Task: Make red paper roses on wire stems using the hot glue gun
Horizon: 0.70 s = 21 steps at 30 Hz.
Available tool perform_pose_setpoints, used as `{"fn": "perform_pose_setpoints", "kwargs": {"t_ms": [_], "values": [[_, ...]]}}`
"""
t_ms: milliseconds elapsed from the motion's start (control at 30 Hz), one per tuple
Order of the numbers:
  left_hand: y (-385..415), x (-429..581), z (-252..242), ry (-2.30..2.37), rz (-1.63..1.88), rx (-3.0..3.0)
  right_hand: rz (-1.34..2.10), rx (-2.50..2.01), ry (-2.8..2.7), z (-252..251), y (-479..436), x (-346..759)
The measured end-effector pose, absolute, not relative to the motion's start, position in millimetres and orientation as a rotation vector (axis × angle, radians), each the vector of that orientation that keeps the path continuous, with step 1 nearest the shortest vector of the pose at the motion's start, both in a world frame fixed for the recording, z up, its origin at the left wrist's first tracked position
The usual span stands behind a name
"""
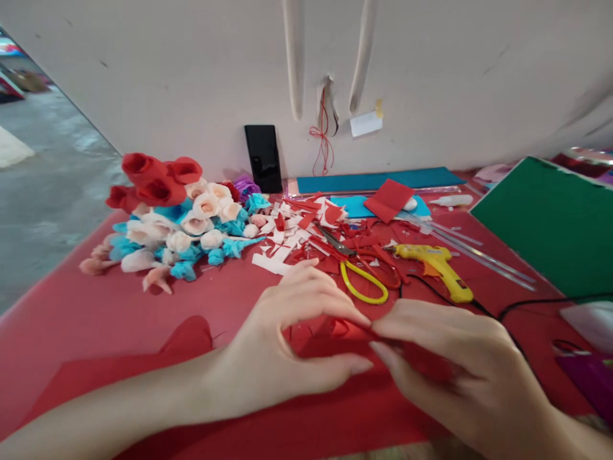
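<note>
Across the red tabletop (96,310), its left edge falling away to the floor (62,137), the green board (546,227) crowds the right side and a strip of surface runs before the heap of flowers (196,223). Near the front edge, the left hand (261,335) arches, thumb well apart from fingers, and the right hand (462,342) pinches; the glue gun (433,257) and scissors (343,250) bound their room beyond. Between right thumb and fingers, a blurred red piece (359,328) reaches the left fingertips.
</note>
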<state>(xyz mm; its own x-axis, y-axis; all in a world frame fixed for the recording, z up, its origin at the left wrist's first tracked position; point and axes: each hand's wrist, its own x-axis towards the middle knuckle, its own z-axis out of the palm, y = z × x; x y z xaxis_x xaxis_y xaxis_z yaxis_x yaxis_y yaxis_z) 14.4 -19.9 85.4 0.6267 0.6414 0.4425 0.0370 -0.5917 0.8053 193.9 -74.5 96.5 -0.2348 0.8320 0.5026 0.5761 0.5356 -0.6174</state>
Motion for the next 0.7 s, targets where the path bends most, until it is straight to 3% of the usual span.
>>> {"fn": "perform_pose_setpoints", "kwargs": {"t_ms": [700], "values": [[-18,14,88,0.561,0.758,2.200,0.407,-1.225,-2.169,92,-78,205]]}}
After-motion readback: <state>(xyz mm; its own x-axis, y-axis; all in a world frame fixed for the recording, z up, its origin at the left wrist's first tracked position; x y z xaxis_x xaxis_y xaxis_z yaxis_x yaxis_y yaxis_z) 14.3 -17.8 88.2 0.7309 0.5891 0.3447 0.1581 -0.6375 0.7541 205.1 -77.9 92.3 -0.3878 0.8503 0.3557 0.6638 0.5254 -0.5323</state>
